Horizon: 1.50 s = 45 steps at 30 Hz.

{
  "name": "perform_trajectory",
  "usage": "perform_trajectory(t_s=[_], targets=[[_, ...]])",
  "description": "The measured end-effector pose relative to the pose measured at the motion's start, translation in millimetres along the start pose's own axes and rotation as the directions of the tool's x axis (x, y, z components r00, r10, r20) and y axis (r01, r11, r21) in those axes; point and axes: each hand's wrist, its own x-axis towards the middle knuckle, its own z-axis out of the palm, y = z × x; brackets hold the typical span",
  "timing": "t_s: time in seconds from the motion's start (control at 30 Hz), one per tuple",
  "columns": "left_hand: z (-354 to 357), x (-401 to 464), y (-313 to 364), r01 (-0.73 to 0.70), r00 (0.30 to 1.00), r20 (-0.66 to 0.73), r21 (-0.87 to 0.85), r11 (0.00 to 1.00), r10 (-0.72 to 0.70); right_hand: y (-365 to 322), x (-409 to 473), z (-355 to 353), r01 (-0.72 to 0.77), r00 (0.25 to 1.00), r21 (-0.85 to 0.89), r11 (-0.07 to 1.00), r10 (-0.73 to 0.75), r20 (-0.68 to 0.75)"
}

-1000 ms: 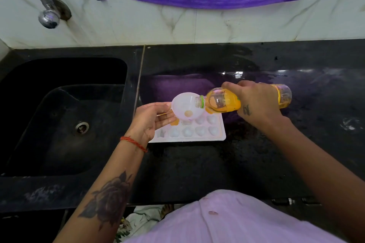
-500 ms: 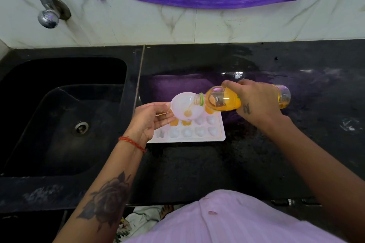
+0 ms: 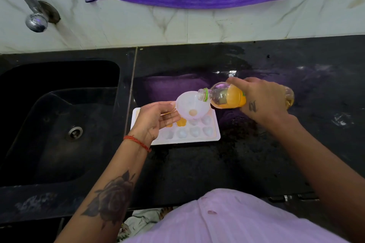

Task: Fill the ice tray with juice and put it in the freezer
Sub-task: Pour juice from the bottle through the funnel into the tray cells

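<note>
Right hand (image 3: 262, 98) gripping juice bottle (image 3: 227, 96) sideways, mouth over funnel (image 3: 192, 107). Left hand (image 3: 156, 117) holds funnel rim, fingers loosely curled, above ice tray (image 3: 214, 137) on black counter (image 3: 197, 167) beside sink (image 3: 59, 124). Few tray cells orange.

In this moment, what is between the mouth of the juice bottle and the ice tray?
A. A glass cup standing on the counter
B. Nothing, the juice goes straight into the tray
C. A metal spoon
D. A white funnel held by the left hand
D: the left hand holds a white funnel over the ice tray, and the mouth of the juice bottle, gripped by the right hand, is at the funnel's rim.
</note>
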Motion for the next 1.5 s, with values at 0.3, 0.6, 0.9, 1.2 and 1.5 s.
perform_trajectory(t_s=[0.3,0.6,0.9,1.2,1.5], targets=[[5.1,2.8,-3.5,0.007,1.0,0.018,0.043,0.999,-0.008,6.7,-4.3,3.8,0.003,1.0,-0.07,0.998,-0.003,-0.004],[3.9,5.2,-2.6,0.018,1.0,0.011,0.058,0.998,-0.019,4.7,-3.8,6.6,0.017,1.0,-0.082,0.996,-0.018,-0.009],[2.9,6.9,0.5,0.016,1.0,0.005,0.061,0.998,-0.016,6.4,-3.7,6.9,0.005,1.0,0.014,1.0,-0.006,0.018],[18.7,7.9,1.5,0.009,1.0,0.02,0.05,0.999,-0.01,15.4,-9.0,1.9,-0.06,0.998,0.05,0.997,0.061,-0.009],[35.7,11.5,-7.5,0.02,0.999,0.045,0.081,0.997,-0.023,28.2,-18.8,1.2,-0.082,0.997,-0.007,0.997,0.082,-0.002]])
